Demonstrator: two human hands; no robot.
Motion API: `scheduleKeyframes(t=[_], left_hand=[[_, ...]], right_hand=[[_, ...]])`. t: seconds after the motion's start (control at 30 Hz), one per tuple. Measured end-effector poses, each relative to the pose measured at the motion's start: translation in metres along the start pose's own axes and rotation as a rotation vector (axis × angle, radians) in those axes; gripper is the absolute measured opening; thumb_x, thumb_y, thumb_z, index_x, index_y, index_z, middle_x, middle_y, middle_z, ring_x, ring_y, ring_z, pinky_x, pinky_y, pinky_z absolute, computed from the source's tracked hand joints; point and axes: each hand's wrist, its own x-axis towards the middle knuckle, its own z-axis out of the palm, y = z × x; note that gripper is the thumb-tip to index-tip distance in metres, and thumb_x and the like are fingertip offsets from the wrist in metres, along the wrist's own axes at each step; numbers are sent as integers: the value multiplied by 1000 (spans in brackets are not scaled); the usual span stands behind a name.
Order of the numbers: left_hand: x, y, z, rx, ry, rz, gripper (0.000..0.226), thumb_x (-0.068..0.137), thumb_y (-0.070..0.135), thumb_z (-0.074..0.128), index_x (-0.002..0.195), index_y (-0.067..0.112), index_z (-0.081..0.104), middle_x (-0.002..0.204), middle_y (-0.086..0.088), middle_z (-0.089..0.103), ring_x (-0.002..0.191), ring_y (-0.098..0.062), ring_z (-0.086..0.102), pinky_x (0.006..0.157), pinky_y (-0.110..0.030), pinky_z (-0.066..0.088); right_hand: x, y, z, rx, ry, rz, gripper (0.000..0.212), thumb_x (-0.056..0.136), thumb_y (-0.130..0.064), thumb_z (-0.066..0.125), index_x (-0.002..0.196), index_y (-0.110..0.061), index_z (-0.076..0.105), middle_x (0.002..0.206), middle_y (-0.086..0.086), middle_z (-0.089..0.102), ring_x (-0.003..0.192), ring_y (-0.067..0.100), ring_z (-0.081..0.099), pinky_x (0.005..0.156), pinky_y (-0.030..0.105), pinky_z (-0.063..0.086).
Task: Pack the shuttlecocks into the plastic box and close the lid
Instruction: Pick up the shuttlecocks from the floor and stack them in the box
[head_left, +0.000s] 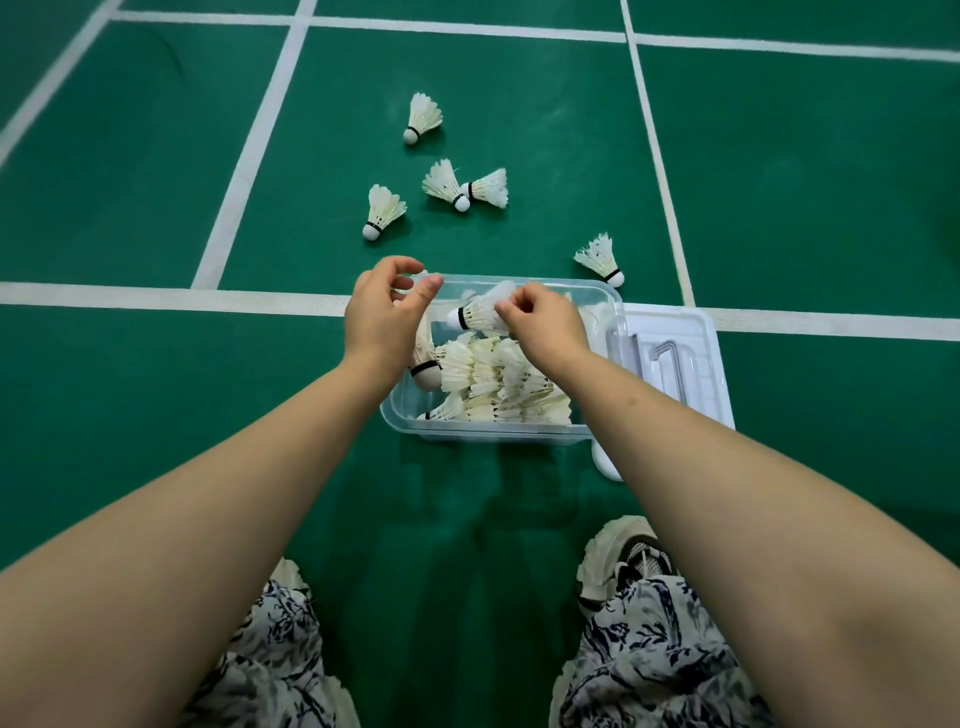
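Note:
A clear plastic box (498, 430) stands on the green court floor with several white shuttlecocks (498, 379) lying inside. My right hand (545, 319) hovers over the box and pinches the feathers of one shuttlecock (480, 313), its cork pointing left. Over the box's far left corner my left hand (382, 306) is curled with fingers apart, and I see nothing in it. The white lid (696, 358) lies flat beside the box on the right. Several loose shuttlecocks lie beyond the box, among them one (422, 117), a touching pair (462, 187), one (383, 210) and one (602, 258).
White court lines (156, 296) cross the green floor. My knees in patterned fabric (654, 649) and a white sneaker (623, 556) are at the bottom of the view, close to the box.

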Motion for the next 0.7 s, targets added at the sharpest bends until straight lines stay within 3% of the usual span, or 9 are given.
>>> scheduleKeyframes(t=[0.23, 0.4, 0.5, 0.7], left_hand=[[4, -6, -6, -81, 25, -48, 12, 91, 34, 54, 93, 23, 55, 109, -13, 59, 87, -15, 52, 83, -34, 46], [9, -10, -8, -162, 50, -89, 16, 93, 35, 50, 88, 21, 53, 88, 1, 55, 78, -12, 49, 75, -28, 41], [13, -13, -10, -237, 80, -139, 21, 95, 37, 45, 81, 24, 52, 76, 10, 52, 73, -10, 47, 72, -27, 40], [23, -12, -10, -418, 118, -263, 29, 97, 40, 40, 76, 22, 51, 73, 4, 49, 66, -9, 45, 65, -24, 39]], right_hand=[[13, -4, 16, -26, -86, 74, 17, 94, -27, 49, 93, -17, 62, 87, 1, 59, 82, 21, 53, 73, 29, 40], [24, -8, 33, -58, -82, 164, 22, 92, -26, 52, 71, -22, 57, 82, 0, 61, 81, 22, 55, 73, 29, 42], [31, -6, 44, -86, -88, 225, 33, 91, -26, 54, 58, -25, 52, 85, 0, 63, 92, 27, 60, 90, 35, 48], [35, -2, 54, -150, -105, 279, 25, 90, -32, 53, 65, -28, 55, 105, 2, 69, 103, 29, 59, 95, 40, 46]])
